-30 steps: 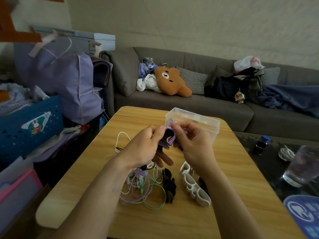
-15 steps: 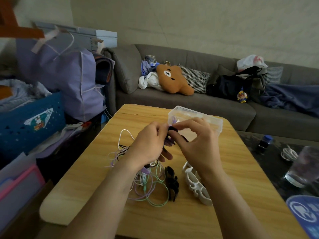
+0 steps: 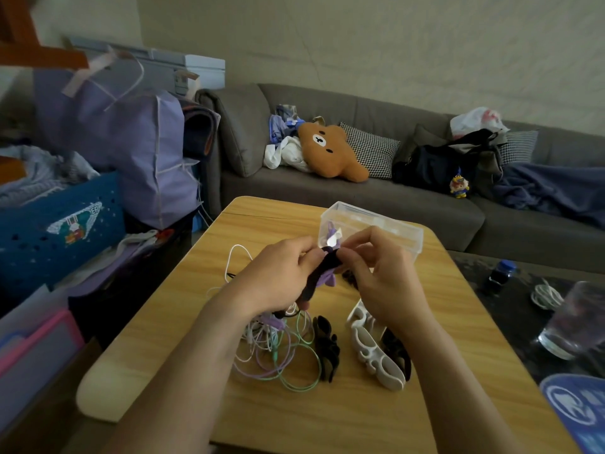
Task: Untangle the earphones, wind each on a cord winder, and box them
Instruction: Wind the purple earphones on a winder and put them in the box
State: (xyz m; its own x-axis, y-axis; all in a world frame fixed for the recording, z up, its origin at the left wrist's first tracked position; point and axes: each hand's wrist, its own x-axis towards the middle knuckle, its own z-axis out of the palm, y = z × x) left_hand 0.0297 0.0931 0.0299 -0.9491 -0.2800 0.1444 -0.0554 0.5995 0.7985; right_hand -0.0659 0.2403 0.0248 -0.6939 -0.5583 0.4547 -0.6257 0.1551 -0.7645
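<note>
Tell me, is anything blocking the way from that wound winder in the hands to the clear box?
Nothing visible does. Both hands, left and right, hold the black winder with its purple cord just in front of the box, whose top is open. The cord tangle and spare winders lie nearer the person, out of that path.

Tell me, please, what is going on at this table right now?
A person holds a black cord winder wound with purple earphone cord between the left hand and right hand, above the wooden table. A tangle of earphones, spare winders and an open clear plastic box wait on it.
</note>
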